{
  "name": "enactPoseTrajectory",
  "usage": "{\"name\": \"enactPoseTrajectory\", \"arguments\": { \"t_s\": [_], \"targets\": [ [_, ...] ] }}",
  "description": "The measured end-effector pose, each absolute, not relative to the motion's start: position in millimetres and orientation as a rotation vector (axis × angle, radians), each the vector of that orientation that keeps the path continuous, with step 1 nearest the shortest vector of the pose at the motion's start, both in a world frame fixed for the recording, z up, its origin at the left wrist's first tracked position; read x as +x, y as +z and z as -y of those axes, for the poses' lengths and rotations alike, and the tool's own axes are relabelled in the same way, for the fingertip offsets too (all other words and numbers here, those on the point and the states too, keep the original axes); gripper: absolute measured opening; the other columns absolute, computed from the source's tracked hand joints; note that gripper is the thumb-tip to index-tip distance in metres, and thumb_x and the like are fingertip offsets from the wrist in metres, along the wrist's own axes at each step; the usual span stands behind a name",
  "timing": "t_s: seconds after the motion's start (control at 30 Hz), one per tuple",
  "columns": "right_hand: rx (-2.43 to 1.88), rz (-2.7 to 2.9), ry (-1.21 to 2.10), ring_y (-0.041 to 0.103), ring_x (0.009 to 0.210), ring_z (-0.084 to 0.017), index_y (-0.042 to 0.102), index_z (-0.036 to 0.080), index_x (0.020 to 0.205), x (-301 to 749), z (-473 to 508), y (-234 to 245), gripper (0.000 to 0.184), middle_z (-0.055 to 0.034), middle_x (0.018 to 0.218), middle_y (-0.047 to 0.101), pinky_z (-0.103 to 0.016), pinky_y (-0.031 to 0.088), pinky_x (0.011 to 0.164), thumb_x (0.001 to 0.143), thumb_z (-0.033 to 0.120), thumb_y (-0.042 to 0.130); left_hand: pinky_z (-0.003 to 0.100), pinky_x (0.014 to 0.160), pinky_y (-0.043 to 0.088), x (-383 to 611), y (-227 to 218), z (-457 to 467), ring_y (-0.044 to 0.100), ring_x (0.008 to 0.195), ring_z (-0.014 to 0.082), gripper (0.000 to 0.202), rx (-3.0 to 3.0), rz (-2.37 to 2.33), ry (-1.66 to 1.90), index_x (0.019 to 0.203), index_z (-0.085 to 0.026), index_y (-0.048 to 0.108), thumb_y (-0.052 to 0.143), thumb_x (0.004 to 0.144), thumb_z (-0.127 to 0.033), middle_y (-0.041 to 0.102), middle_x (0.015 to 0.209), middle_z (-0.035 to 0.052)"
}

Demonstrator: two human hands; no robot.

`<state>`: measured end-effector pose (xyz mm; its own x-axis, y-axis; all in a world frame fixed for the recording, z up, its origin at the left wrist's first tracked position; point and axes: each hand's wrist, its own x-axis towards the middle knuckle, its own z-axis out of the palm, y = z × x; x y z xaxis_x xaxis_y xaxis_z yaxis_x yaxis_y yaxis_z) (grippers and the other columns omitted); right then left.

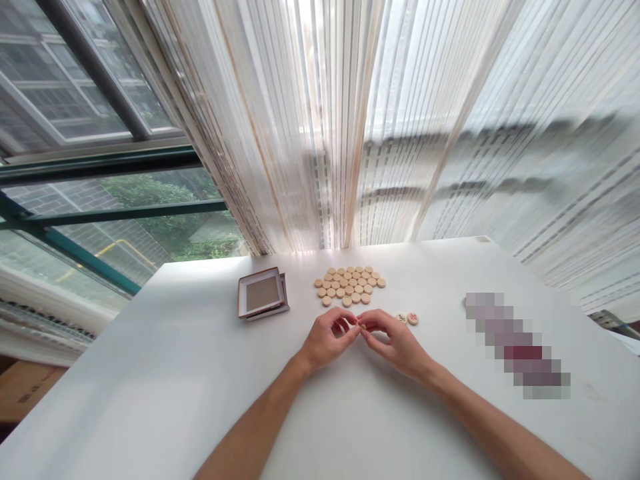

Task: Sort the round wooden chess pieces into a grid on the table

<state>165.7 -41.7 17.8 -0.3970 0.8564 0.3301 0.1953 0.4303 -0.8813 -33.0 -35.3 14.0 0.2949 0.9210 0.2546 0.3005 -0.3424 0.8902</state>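
My left hand (327,340) and my right hand (395,341) meet above the white table, thumbs and forefingers pinched together. Between their fingertips is a Chinese chess piece (362,327), mostly covered by the fingers. Just beyond the hands lies a cluster of round wooden Chinese chess pieces (349,291), set close together with plain sides up. Right of my right hand, a piece with a red character (413,319) lies face up. Beside it, a piece with a dark character (401,319) is partly hidden by that hand.
A shallow open box (242,300) sits left of the cluster, stacked on another box part. Toward the right of the white table (200,373) lies a long pixelated object (515,347). Striped sheer curtains (320,133) hang along the far edge, with a window (110,215) at left.
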Motion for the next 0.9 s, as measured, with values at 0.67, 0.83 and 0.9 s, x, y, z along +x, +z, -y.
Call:
{"name": "enactPoseTrajectory", "arguments": {
  "t_s": [0.67,0.83,0.9],
  "targets": [
    [-0.880,1.767,1.087,0.067,0.098,-0.021,0.066,0.024,0.108,165.3,39.4,13.7,0.018,-0.0066,0.108,0.062,-0.037,0.060,0.090,0.093,0.031,0.061,0.025,0.066,0.050,-33.4,14.4,35.4,0.063,0.073,0.0139,0.025,1.807,-1.123,1.020,0.100,-0.019,0.067,0.067,0.086,-0.040,0.070,0.091,0.0041],
    [-0.884,1.747,1.114,0.067,0.097,-0.020,0.065,0.023,0.109,164.4,39.8,15.3,0.019,-0.0059,0.105,0.063,-0.037,0.060,0.091,0.094,0.034,0.060,0.026,0.068,0.051,-33.7,15.9,36.1,0.063,0.073,0.0140,0.025,1.810,-1.131,1.002,0.100,-0.019,0.067,0.065,0.088,-0.040,0.071,0.092,0.0044],
    [-0.886,1.750,1.105,0.067,0.098,-0.020,0.065,0.023,0.109,164.3,39.8,15.3,0.019,-0.0061,0.106,0.063,-0.037,0.060,0.092,0.094,0.035,0.060,0.026,0.068,0.051,-33.4,16.3,36.1,0.063,0.073,0.0141,0.025,1.809,-1.136,0.999,0.101,-0.019,0.067,0.064,0.088,-0.040,0.071,0.093,0.0046]
  ]
}}
